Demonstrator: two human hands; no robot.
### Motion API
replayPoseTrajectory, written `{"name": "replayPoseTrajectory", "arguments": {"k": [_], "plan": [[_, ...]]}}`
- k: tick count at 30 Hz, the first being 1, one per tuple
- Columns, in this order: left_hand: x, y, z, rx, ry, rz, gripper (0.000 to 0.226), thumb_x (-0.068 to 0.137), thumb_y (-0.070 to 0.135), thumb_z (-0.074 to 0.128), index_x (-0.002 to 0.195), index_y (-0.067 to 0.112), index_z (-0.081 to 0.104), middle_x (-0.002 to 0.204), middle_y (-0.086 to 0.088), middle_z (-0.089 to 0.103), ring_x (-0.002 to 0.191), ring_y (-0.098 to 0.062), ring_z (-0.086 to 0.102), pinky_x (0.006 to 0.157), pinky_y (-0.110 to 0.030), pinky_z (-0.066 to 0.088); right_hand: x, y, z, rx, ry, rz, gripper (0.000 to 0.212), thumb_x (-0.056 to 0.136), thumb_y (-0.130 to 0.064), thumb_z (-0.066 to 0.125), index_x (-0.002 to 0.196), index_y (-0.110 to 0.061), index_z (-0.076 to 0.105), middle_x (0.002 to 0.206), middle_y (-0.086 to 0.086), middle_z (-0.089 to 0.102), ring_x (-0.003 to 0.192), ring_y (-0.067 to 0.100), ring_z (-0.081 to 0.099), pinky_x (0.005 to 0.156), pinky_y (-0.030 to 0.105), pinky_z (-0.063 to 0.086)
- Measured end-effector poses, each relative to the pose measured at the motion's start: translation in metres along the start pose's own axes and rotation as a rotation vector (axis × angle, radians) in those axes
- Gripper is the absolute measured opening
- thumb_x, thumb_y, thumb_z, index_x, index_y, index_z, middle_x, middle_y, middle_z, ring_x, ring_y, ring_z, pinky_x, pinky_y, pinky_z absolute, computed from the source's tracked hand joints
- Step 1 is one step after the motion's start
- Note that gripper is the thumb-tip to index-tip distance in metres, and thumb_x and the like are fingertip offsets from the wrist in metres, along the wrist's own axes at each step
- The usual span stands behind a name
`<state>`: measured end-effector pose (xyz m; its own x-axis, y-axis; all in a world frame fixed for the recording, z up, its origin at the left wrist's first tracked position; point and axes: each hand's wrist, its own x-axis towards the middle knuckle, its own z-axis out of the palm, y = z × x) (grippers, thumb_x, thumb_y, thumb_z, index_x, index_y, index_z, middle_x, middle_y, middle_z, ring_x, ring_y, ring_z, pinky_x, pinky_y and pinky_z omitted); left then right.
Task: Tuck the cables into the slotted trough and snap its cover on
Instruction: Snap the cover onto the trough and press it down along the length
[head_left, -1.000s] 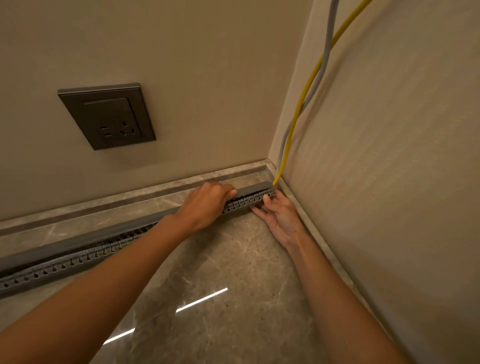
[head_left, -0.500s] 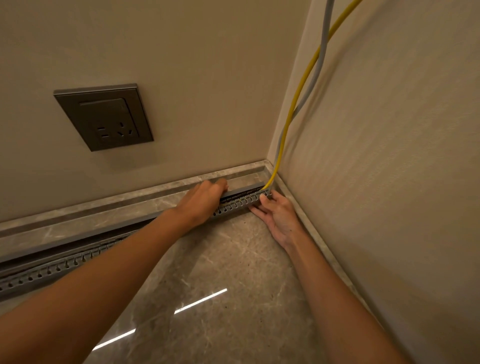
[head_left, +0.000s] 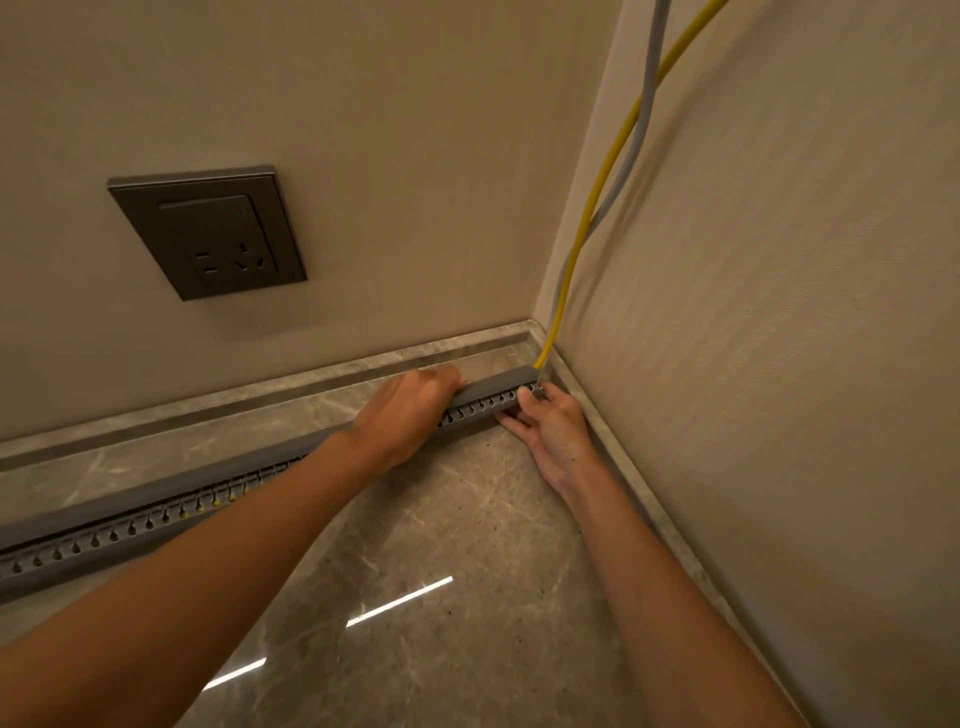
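A long grey slotted trough (head_left: 130, 530) lies on the marble floor along the back wall, ending in the corner. Its grey cover (head_left: 493, 384) sits on top along its length. A yellow cable (head_left: 597, 202) and a grey cable (head_left: 641, 130) come down the corner and enter the trough's right end; yellow shows through some slots at left. My left hand (head_left: 405, 415) is curled over the cover, pressing on it a little left of the corner. My right hand (head_left: 550, 421) rests flat against the trough's front side at the corner end, fingers touching the slots.
A dark wall socket (head_left: 208, 234) is set in the back wall above the trough. A marble skirting (head_left: 260, 395) runs along both walls. The side wall (head_left: 779, 364) stands close on the right. The glossy floor (head_left: 415, 597) reflects a strip light.
The cover has come down over the trough's right end, where the open top showed half a second ago. My left hand shifted slightly right on it; my right hand stays at the corner.
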<state>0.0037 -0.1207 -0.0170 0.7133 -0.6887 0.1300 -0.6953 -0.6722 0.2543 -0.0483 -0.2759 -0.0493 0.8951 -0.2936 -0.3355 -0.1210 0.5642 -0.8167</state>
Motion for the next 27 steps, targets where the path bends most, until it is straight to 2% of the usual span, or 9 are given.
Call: {"name": "replayPoseTrajectory", "arguments": {"k": [5, 7, 9, 12, 17, 20, 23, 25, 27], "plan": [[-0.001, -0.003, 0.008, -0.006, 0.074, 0.044, 0.031, 0.099, 0.025, 0.033, 0.107, 0.005, 0.055, 0.099, -0.018, 0.064, 0.085, -0.036, 0.060, 0.068, -0.039, 0.043, -0.001, 0.000, 0.001, -0.031, 0.023, -0.006, 0.026, 0.096, 0.005, 0.039, 0.120, 0.002, 0.047, 0.091, 0.008, 0.059, 0.087, 0.015, 0.059, 0.093, 0.040, 0.045], [-0.005, -0.002, 0.009, 0.028, 0.089, 0.085, 0.045, 0.096, 0.037, 0.032, 0.107, 0.004, 0.061, 0.089, -0.019, 0.067, 0.073, -0.037, 0.064, 0.059, -0.039, 0.049, -0.002, -0.001, 0.002, -0.048, 0.034, 0.001, 0.029, 0.095, 0.005, 0.038, 0.124, 0.005, 0.045, 0.092, 0.007, 0.059, 0.087, 0.015, 0.059, 0.091, 0.039, 0.045], [-0.012, 0.001, 0.008, 0.096, 0.034, 0.128, 0.050, 0.089, 0.043, 0.043, 0.113, 0.003, 0.061, 0.083, -0.019, 0.067, 0.064, -0.036, 0.065, 0.049, -0.036, 0.050, -0.002, -0.002, 0.003, -0.061, 0.042, 0.017, 0.031, 0.095, 0.005, 0.038, 0.126, 0.007, 0.044, 0.092, 0.007, 0.059, 0.086, 0.014, 0.059, 0.091, 0.038, 0.044], [-0.018, 0.005, 0.011, 0.179, -0.052, 0.093, 0.061, 0.079, 0.030, 0.069, 0.130, 0.003, 0.049, 0.094, -0.020, 0.063, 0.076, -0.035, 0.065, 0.056, -0.035, 0.052, -0.003, -0.003, 0.003, -0.069, 0.063, 0.037, 0.033, 0.095, 0.006, 0.039, 0.128, 0.007, 0.044, 0.090, 0.006, 0.059, 0.085, 0.013, 0.058, 0.091, 0.038, 0.044], [-0.016, 0.000, 0.022, 0.430, 0.059, 0.092, 0.070, 0.043, 0.014, 0.091, 0.106, 0.001, 0.066, 0.062, -0.011, 0.067, 0.043, -0.022, 0.060, 0.034, -0.026, 0.045, -0.008, -0.004, 0.005, -0.048, 0.072, 0.077, 0.036, 0.095, 0.006, 0.038, 0.131, 0.005, 0.043, 0.091, 0.005, 0.059, 0.085, 0.013, 0.057, 0.096, 0.037, 0.042], [-0.019, 0.005, 0.022, 0.503, 0.038, 0.073, 0.070, 0.044, 0.015, 0.091, 0.108, 0.001, 0.066, 0.063, -0.010, 0.067, 0.042, -0.020, 0.059, 0.036, -0.026, 0.045, -0.013, -0.007, 0.002, 0.075, 0.040, 0.108, 0.030, 0.094, 0.005, 0.035, 0.120, 0.003, 0.051, 0.096, 0.009, 0.060, 0.096, 0.020, 0.058, 0.107, 0.041, 0.036], [-0.021, 0.011, 0.025, 0.556, 0.074, 0.090, 0.065, 0.064, 0.012, 0.079, 0.123, 0.000, 0.056, 0.082, -0.012, 0.070, 0.057, -0.023, 0.066, 0.048, -0.028, 0.050, -0.018, -0.010, 0.010, 0.223, 0.075, 0.161, 0.023, 0.094, -0.006, 0.040, 0.113, 0.000, 0.052, 0.117, 0.017, 0.056, 0.123, 0.031, 0.048, 0.106, 0.040, 0.035], [-0.023, 0.012, 0.025, 0.557, 0.123, 0.080, 0.067, 0.052, 0.014, 0.085, 0.114, 0.000, 0.063, 0.077, -0.013, 0.072, 0.050, -0.023, 0.065, 0.043, -0.025, 0.049, -0.014, -0.011, 0.022, 0.157, 0.164, 0.190, 0.036, 0.093, -0.010, 0.052, 0.127, 0.001, 0.046, 0.130, 0.022, 0.052, 0.127, 0.031, 0.047, 0.105, 0.040, 0.038], [-0.025, 0.011, 0.029, 0.536, 0.171, 0.095, 0.072, 0.039, 0.017, 0.090, 0.106, 0.000, 0.068, 0.073, -0.014, 0.071, 0.046, -0.023, 0.063, 0.041, -0.024, 0.049, -0.007, -0.011, 0.030, 0.069, 0.226, 0.235, 0.043, 0.091, -0.010, 0.056, 0.131, 0.002, 0.043, 0.127, 0.023, 0.055, 0.125, 0.032, 0.050, 0.103, 0.042, 0.041]]}}
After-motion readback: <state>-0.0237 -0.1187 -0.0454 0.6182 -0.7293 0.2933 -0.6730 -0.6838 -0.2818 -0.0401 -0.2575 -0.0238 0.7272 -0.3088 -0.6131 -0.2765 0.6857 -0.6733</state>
